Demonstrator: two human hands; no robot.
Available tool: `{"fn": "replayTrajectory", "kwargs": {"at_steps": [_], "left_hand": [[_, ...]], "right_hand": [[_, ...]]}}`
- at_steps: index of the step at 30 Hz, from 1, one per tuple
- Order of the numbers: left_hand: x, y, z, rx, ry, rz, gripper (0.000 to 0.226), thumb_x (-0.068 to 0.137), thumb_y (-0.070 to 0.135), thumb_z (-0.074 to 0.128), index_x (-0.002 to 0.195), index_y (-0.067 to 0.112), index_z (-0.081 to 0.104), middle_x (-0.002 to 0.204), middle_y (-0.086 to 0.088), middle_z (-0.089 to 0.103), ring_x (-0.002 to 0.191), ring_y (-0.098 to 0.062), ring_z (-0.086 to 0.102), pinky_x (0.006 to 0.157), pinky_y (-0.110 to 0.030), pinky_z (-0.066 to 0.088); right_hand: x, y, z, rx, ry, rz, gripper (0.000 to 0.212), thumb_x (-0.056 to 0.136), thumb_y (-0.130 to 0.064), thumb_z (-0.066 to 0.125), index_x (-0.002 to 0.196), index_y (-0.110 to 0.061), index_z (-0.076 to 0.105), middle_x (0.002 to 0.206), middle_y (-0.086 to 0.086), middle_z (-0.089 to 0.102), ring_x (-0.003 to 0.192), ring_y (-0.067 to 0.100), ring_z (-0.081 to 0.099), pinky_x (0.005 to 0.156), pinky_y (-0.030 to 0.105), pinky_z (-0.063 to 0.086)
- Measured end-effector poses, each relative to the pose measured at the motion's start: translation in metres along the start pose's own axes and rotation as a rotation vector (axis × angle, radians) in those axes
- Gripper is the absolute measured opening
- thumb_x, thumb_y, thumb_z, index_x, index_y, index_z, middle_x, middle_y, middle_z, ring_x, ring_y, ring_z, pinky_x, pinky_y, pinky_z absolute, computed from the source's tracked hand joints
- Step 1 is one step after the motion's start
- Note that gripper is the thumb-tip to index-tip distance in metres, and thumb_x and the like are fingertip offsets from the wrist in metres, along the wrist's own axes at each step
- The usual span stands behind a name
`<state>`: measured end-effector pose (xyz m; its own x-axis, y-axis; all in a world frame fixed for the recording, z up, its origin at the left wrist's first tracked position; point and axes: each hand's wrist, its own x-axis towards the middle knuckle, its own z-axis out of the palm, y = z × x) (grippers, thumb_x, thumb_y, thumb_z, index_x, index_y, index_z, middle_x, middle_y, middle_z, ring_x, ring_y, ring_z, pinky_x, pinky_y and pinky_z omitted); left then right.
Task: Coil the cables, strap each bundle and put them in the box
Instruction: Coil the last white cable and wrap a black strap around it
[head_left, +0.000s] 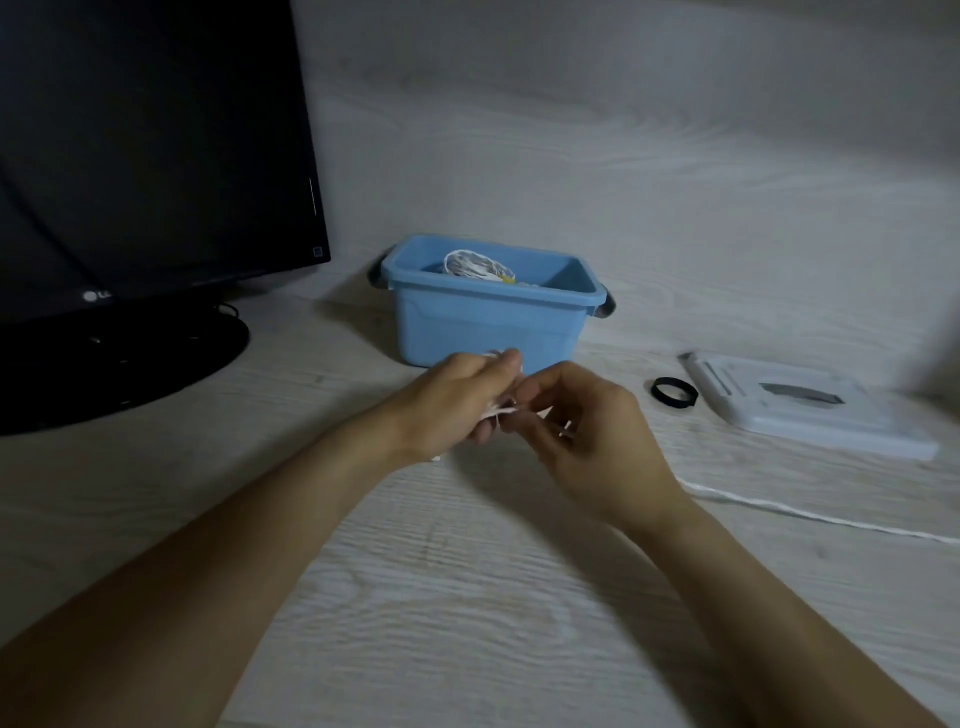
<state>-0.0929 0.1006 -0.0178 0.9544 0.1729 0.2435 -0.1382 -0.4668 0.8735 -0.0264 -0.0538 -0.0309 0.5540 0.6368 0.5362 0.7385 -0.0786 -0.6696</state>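
Note:
My left hand (457, 402) grips a small bundle of white cable (501, 410) just in front of the blue box (483, 332). My right hand (587, 436) is close beside it, fingers curled and pinching the same cable. The loose end of the white cable (810, 514) trails from under my right wrist across the table to the right edge. Inside the blue box lies a coiled white bundle (475, 265). A black strap ring (674, 396) lies on the table right of my hands.
A dark monitor (145, 156) on a round black stand (114, 364) fills the left. The box's pale lid (810, 410) lies flat at the right, past the black ring. The wood-grain table (467, 597) spreads below my forearms.

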Motion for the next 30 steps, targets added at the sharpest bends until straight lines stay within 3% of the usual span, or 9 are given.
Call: {"fn": "replayTrajectory", "kwargs": {"at_steps": [3,7,10,12,15,19,22,26,30], "left_hand": [[-0.002,-0.001,0.0,0.131,-0.074,0.017,0.044,0.105,0.03,0.039,0.073,0.006,0.057,0.057,0.002,0.054,0.049,-0.005,0.045,0.053,-0.02,0.036],[0.001,-0.006,-0.003,0.208,-0.022,0.087,0.039,0.101,0.022,0.048,0.067,0.005,0.057,0.061,-0.001,0.058,0.055,-0.009,0.051,0.061,-0.03,0.042],[0.0,-0.005,-0.005,0.109,-0.031,0.068,0.025,0.1,0.012,0.051,0.079,0.007,0.064,0.065,0.002,0.063,0.059,-0.011,0.058,0.063,-0.03,0.049],[0.0,-0.004,-0.005,0.03,-0.031,0.057,0.013,0.097,0.004,0.054,0.101,0.005,0.066,0.071,0.004,0.067,0.066,-0.009,0.064,0.07,-0.025,0.053],[0.001,-0.005,-0.01,0.057,-0.066,0.048,0.019,0.096,0.003,0.055,0.112,-0.004,0.061,0.077,0.0,0.069,0.072,-0.008,0.066,0.076,-0.025,0.054],[-0.003,-0.002,-0.007,0.148,-0.19,-0.004,0.015,0.099,0.002,0.047,0.094,-0.005,0.06,0.069,0.001,0.061,0.056,-0.011,0.051,0.058,-0.025,0.044],[-0.004,0.004,-0.008,-0.042,-0.281,-0.129,0.017,0.095,0.001,0.044,0.09,-0.005,0.058,0.051,0.004,0.045,0.043,-0.006,0.031,0.043,-0.02,0.024],[-0.003,0.007,-0.01,-0.123,-0.329,-0.148,0.014,0.075,0.016,0.05,0.062,0.014,0.049,0.05,0.003,0.025,0.043,-0.008,0.017,0.04,-0.023,0.01],[-0.003,0.003,-0.012,-0.261,-0.371,-0.169,0.018,0.071,0.02,0.042,0.055,0.019,0.036,0.048,0.006,0.021,0.04,-0.008,0.011,0.042,-0.022,0.005]], "right_hand": [[0.002,-0.002,-0.004,0.015,0.107,0.024,0.015,0.084,-0.009,0.078,0.085,-0.014,0.063,0.076,-0.006,0.07,0.061,-0.001,0.061,0.058,0.009,0.042],[0.002,-0.004,-0.004,-0.001,0.167,0.072,0.02,0.079,-0.017,0.084,0.081,-0.018,0.063,0.073,-0.007,0.069,0.061,0.0,0.063,0.057,0.01,0.043],[0.003,-0.005,-0.007,-0.007,0.208,0.091,0.022,0.076,-0.021,0.086,0.079,-0.02,0.064,0.07,-0.006,0.069,0.059,0.004,0.061,0.056,0.011,0.044],[0.004,-0.005,-0.01,-0.035,0.216,0.098,0.021,0.076,-0.022,0.086,0.078,-0.019,0.065,0.07,-0.005,0.067,0.057,0.004,0.059,0.055,0.011,0.044],[0.004,-0.005,-0.012,-0.058,0.225,0.116,0.021,0.075,-0.021,0.086,0.077,-0.02,0.066,0.07,-0.006,0.066,0.056,0.003,0.057,0.055,0.011,0.043],[0.002,-0.006,-0.009,-0.06,0.22,0.114,0.024,0.072,-0.021,0.089,0.076,-0.021,0.065,0.068,-0.01,0.065,0.055,0.001,0.056,0.055,0.012,0.043],[0.002,-0.008,-0.01,-0.045,0.251,0.139,0.032,0.063,-0.031,0.092,0.075,-0.019,0.065,0.064,-0.009,0.064,0.051,0.0,0.054,0.053,0.01,0.041],[0.003,-0.009,-0.013,-0.036,0.248,0.137,0.041,0.055,-0.048,0.086,0.074,-0.018,0.064,0.064,-0.006,0.064,0.049,0.002,0.049,0.05,0.011,0.038],[0.003,-0.007,-0.011,0.007,0.224,0.112,0.043,0.057,-0.051,0.083,0.071,-0.015,0.063,0.061,0.001,0.063,0.05,0.003,0.046,0.049,0.016,0.039]]}}
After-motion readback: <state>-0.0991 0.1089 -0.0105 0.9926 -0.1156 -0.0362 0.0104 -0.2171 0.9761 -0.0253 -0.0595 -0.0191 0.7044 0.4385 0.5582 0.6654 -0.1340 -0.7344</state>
